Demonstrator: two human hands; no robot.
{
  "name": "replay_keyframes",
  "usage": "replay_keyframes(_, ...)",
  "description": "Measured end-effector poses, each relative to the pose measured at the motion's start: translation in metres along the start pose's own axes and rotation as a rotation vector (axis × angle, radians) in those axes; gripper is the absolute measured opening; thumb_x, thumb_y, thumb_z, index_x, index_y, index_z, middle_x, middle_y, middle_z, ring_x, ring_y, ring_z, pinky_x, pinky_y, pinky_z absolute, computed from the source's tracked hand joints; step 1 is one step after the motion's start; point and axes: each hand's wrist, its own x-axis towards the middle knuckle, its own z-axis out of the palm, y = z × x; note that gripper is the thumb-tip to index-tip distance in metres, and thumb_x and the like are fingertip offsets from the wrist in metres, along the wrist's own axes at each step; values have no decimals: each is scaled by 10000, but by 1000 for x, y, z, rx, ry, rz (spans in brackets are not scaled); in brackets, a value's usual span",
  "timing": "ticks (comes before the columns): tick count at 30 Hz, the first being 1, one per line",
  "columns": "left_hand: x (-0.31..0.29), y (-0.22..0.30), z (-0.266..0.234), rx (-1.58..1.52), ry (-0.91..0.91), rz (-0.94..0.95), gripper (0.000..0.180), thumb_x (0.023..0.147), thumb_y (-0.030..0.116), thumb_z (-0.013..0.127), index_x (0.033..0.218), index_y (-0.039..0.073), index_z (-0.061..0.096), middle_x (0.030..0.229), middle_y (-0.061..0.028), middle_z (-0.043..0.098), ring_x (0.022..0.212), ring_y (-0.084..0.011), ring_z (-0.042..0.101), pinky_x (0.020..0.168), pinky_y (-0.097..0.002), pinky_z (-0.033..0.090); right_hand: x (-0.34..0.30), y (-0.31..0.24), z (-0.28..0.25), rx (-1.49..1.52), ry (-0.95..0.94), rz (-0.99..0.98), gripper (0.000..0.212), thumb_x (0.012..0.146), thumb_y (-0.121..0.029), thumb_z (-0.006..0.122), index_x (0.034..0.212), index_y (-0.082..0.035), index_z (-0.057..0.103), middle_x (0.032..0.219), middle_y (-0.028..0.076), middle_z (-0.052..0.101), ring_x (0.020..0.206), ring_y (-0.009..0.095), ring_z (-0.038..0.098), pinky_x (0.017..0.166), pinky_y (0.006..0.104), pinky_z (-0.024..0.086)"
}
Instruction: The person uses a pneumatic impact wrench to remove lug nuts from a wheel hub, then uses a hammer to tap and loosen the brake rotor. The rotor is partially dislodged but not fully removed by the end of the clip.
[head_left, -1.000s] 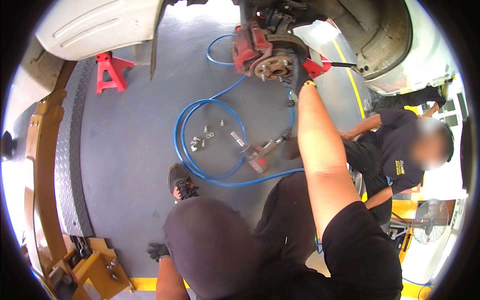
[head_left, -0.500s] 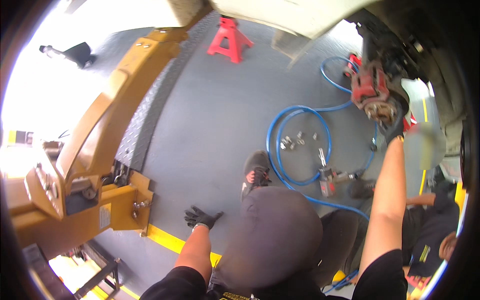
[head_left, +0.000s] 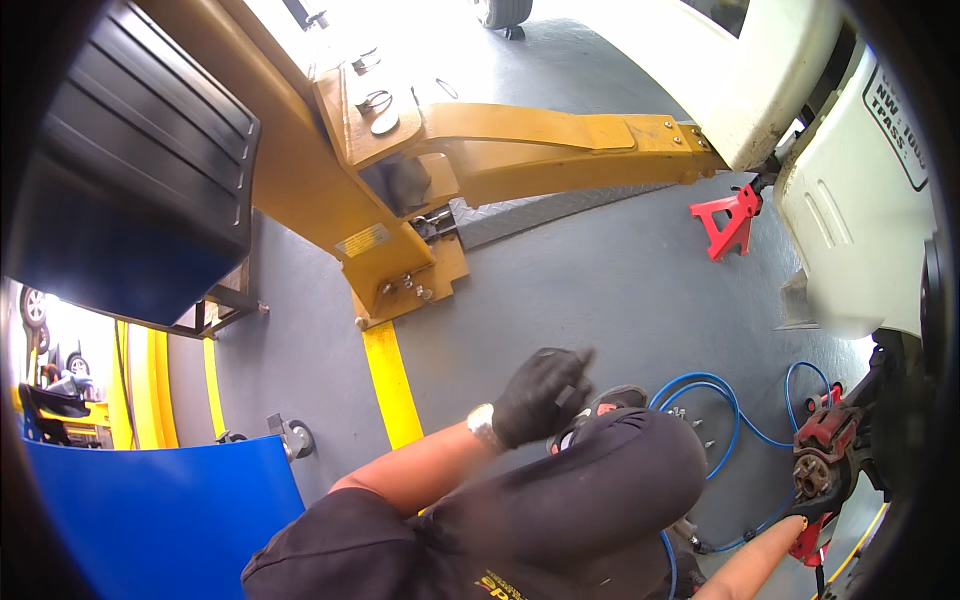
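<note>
My left hand [head_left: 545, 396], in a black glove, is in the air just left of my shoe [head_left: 603, 408], its fingers loosely bent and nothing in them. To the lower right my right hand [head_left: 806, 514], also gloved, grips the lower edge of the brake disc beside the bare wheel hub [head_left: 814, 474]. Its fingertips are hard to make out against the dark parts. A rusty red brake caliper [head_left: 828, 430] sits above the hub. Several wheel nuts [head_left: 688, 418] lie on the floor by a coiled blue air hose [head_left: 735, 405]. An impact wrench [head_left: 686, 534] is mostly hidden behind my leg.
A yellow lift arm [head_left: 540, 150] crosses ahead from its post [head_left: 290, 180]. A red jack stand [head_left: 728, 222] stands near the white vehicle body [head_left: 850, 210]. Left are a black ribbed box [head_left: 150, 160] and a blue panel [head_left: 160, 510] near a caster [head_left: 298, 438].
The view has swung left, bringing in the black box and blue panel. My left hand has come up off the floor, its spread fingers now bent. My right hand stays at the brake disc.
</note>
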Motion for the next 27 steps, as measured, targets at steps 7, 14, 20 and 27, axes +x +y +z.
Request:
replay_keyframes(7, 103, 139, -35, -1011, -254, 242, 214, 803, 107, 692, 1002, 28, 691, 1021, -145, 671, 982, -328, 670, 871, -451, 537, 21, 1, -47, 44, 10, -57, 643, 987, -514, 538, 1466, -87, 494, 1426, 109, 537, 1280, 273, 541, 1061, 418, 454)
replay_keyframes(14, 107, 170, 19, -1093, -585, 182, 305, 811, 71, 711, 1105, 4, 665, 987, -127, 683, 953, -303, 677, 883, -415, 537, 6, 12, -12, 164, 25, -49, 608, 979, -492, 546, 1431, -86, 545, 1413, 104, 575, 1281, 278, 559, 1067, 409, 461)
replay_keyframes(20, 108, 184, 45, -551, -632, 283, 389, 818, 40, 727, 1193, -16, 642, 957, -111, 694, 929, -281, 683, 893, -384, 537, -42, -8, 3, 25, 270, -142, 644, 947, -489, 612, 1438, -80, 530, 1406, 129, 584, 1274, 275, 569, 1066, 390, 454)
replay_keyframes(27, 94, 47, 141, -73, -824, -105, 472, 926, 40, 659, 1389, -5, 579, 823, -45, 635, 748, -124, 619, 778, -305, 544, -43, -6, 16, -221, 362, -341, 730, 905, -488, 688, 1469, -67, 490, 1422, 166, 576, 1283, 282, 570, 1075, 368, 438)
